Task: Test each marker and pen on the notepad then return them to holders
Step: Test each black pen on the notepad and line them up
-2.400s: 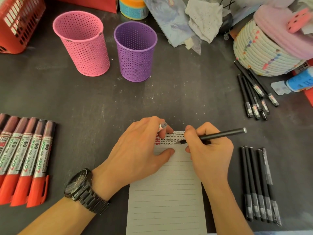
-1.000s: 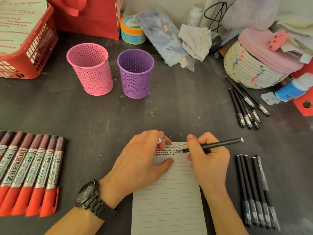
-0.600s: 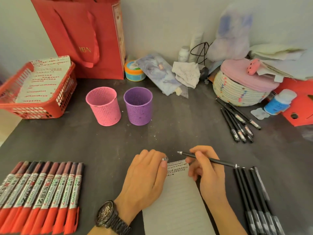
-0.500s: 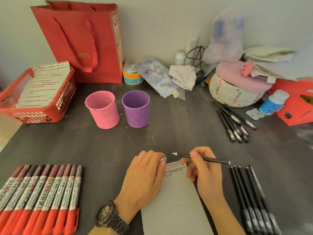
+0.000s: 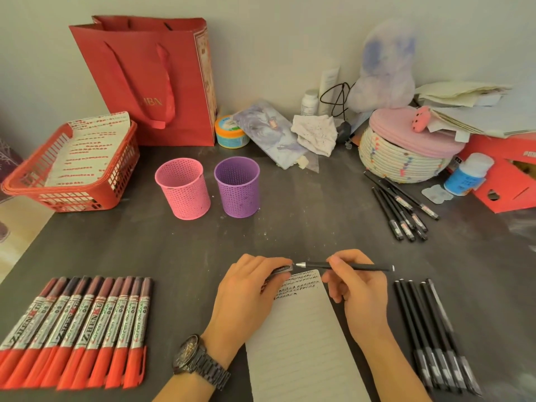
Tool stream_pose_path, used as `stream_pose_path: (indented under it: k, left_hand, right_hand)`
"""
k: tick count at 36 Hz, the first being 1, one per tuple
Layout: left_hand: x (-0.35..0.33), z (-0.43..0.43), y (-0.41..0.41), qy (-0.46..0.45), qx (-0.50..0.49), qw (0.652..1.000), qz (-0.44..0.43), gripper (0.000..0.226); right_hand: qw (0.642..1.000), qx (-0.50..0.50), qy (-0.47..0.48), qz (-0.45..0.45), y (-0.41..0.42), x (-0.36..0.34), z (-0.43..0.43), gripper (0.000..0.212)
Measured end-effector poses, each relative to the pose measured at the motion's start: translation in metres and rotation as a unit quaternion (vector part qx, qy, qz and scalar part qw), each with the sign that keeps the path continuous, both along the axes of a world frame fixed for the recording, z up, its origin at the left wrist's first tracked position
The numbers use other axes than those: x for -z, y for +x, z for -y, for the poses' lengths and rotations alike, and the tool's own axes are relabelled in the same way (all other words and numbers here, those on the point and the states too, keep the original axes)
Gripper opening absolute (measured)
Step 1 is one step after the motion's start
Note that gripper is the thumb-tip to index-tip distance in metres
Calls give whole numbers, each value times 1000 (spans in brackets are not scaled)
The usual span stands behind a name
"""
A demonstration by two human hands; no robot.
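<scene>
A lined notepad [image 5: 304, 338] lies on the dark table in front of me, with small ink marks along its top edge. My right hand [image 5: 359, 288] pinches a thin black pen [image 5: 368, 267] held level, tip pointing left. My left hand [image 5: 249, 297] rests on the pad's left edge and holds the pen's cap [image 5: 281, 269], whose mouth nearly meets the pen tip. A pink mesh holder [image 5: 182, 188] and a purple mesh holder [image 5: 237, 187] stand side by side farther back.
Several red-capped markers [image 5: 78, 329] lie in a row at the left. Black pens lie at the right [image 5: 435, 335] and beside a woven basket [image 5: 403, 210]. A red basket [image 5: 72, 166], red bag [image 5: 153, 79] and clutter line the back.
My right hand lifted the pen off the notepad and turned it level; the cap in my left hand now nearly meets its tip. The camera tilted up, showing the wall.
</scene>
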State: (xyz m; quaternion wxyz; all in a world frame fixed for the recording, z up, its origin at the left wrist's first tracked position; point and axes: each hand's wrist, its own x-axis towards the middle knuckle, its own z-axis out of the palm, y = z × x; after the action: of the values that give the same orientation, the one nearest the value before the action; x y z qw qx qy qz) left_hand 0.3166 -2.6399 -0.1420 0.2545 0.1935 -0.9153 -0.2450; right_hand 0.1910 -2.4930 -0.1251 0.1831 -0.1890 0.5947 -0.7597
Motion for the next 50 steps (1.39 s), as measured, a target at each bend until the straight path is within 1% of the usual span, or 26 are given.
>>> stream_pose_path:
  k: [4, 8, 13, 18, 23, 28, 31, 34, 39, 42, 45, 50]
  left_hand:
    - [0, 0, 0, -1, 0, 1000, -2, 25]
    - [1, 0, -1, -4, 3, 1000, -9, 24]
    - [3, 0, -1, -14, 5, 1000, -15, 24]
    - [4, 1, -2, -17, 8, 1000, -11, 26]
    - [3, 1, -1, -13, 17, 1000, -14, 28]
    - [1, 1, -1, -18, 31, 999, -7, 32]
    - [0, 1, -1, -16, 37, 999, 5, 34]
    - [-1, 1, -1, -2, 28, 999, 18, 35]
    - [-3, -1, -3, -27, 19, 999, -10, 24]
    - [-3, -3, -2, -35, 21, 999, -25, 25]
    - [-3, -4, -1, -19, 23, 999, -34, 29]
    - [-6, -5, 0, -17, 24, 999, -44, 30]
  right_hand:
    - [1000, -8, -2, -1, -1, 2, 0, 18]
    - [1000, -13, 6, -13, -1, 4, 0, 18]
    - [997, -23, 50, -50, 1, 1, 0, 21]
    - [994, -21, 79, -68, 2, -2, 1, 24]
    - [990, -21, 110, -81, 3, -3, 3, 16]
    - [985, -14, 139, -98, 4, -5, 5, 15]
    - [985, -14, 140, -97, 4, -6, 5, 18]
    - [985, -19, 141, -97, 3, -6, 4, 16]
    - [982, -36, 153, -102, 3, -6, 4, 10]
    - [981, -38, 156, -108, 3, -6, 4, 11]
    - [980, -41, 157, -115, 4, -6, 6, 14]
    - [981, -41, 153, -114, 5, -9, 7, 12]
